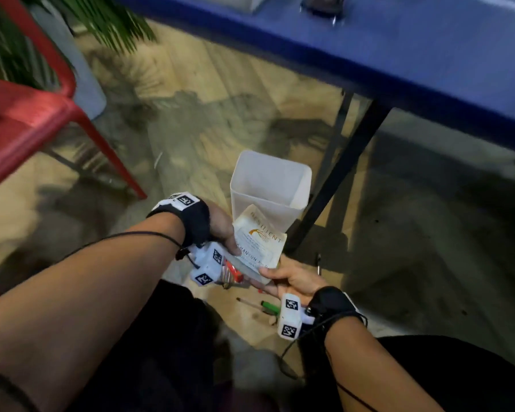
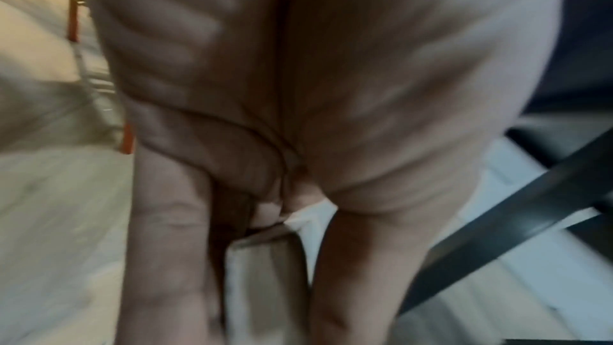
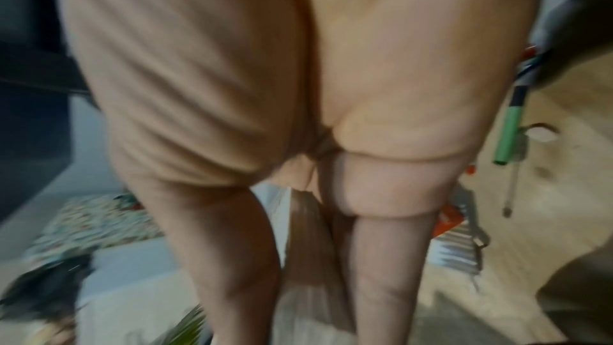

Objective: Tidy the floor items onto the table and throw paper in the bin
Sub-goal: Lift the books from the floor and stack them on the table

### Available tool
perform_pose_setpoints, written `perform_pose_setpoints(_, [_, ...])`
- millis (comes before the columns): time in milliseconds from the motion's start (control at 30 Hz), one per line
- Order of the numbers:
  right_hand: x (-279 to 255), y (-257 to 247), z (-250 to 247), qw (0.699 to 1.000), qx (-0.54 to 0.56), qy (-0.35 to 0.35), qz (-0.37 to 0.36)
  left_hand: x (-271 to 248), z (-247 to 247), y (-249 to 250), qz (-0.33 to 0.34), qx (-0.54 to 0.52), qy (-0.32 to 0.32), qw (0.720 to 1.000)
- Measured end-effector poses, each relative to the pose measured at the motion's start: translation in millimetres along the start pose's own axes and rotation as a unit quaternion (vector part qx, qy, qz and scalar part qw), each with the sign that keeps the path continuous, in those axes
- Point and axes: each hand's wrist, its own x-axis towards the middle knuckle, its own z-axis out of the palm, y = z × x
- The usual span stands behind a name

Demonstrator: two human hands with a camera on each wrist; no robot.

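Both hands hold a white-covered book [image 1: 260, 243] with printed lettering, low over the floor. My left hand [image 1: 225, 233] grips its left edge, thumb on the cover. My right hand [image 1: 284, 279] pinches its near right corner. In the left wrist view the book's white edge [image 2: 308, 219] shows between thumb and fingers; in the right wrist view the book [image 3: 308, 235] runs between the fingers. A white translucent bin [image 1: 271, 182] stands just beyond the book. The blue table [image 1: 428, 55] spans the top right.
On the floor under the hands lie a green-handled screwdriver [image 1: 268, 306], an orange and metal tool [image 1: 232, 273] and a pen [image 1: 318, 263]. A black table leg [image 1: 348, 171] slants beside the bin. A red chair [image 1: 27, 120] and a plant [image 1: 18, 40] stand at the left.
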Motion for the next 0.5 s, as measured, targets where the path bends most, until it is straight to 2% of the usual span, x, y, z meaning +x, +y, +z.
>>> perform_pose_setpoints(133, [-57.2,-32.4,52.0,0.996,-0.058,-0.055,-0.040,-93.3,-1.7,-3.0,0.095,-0.058,0.042,0.993])
perform_pose_setpoints(267, [-104.2,-51.4,109.2,0.987,-0.106,-0.108,-0.061,-176.9,4.7,-22.8,0.159,-0.083,0.088,0.980])
perform_pose_setpoints(400, [-148.8,-62.0,167.2,0.971,-0.177,-0.136,-0.085,-244.4,16.1,-49.2,0.217,-0.080,0.137,0.963])
perform_pose_setpoints(500, [-181.6,-73.3,200.6,0.949,-0.236,-0.174,-0.116,-297.6,32.2,-62.7,0.283,-0.041,0.185,0.940])
